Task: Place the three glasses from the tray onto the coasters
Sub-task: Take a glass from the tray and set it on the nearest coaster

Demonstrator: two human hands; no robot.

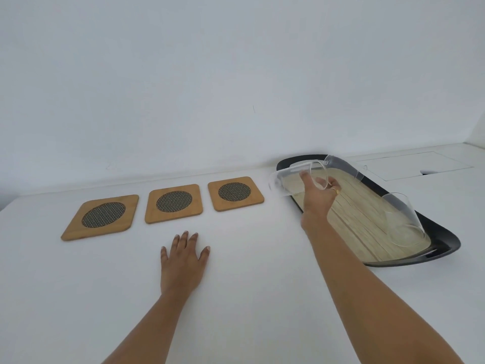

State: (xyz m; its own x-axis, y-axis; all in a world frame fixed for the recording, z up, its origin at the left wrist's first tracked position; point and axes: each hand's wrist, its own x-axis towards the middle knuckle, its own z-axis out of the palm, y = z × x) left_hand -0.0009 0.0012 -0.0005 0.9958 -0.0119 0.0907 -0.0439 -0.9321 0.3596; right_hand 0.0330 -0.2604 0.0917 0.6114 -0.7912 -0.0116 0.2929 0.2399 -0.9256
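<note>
Glass [298, 179]: clear, thin, rigid, slick, breakable.
Right hand [319, 195]: clasps its wall above tray [443, 240]; grip mid-wall.
Left hand [182, 261]: flat, spread on counter [249, 285].

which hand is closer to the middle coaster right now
Left. The left hand lies flat on the table just in front of the middle coaster; the right hand holds a glass by the tray.

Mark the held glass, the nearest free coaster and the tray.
held glass [294, 179], head view, its clear side wall.
right coaster [258, 197], head view, its wooden edge.
tray [443, 239], head view, its black rim.
</note>
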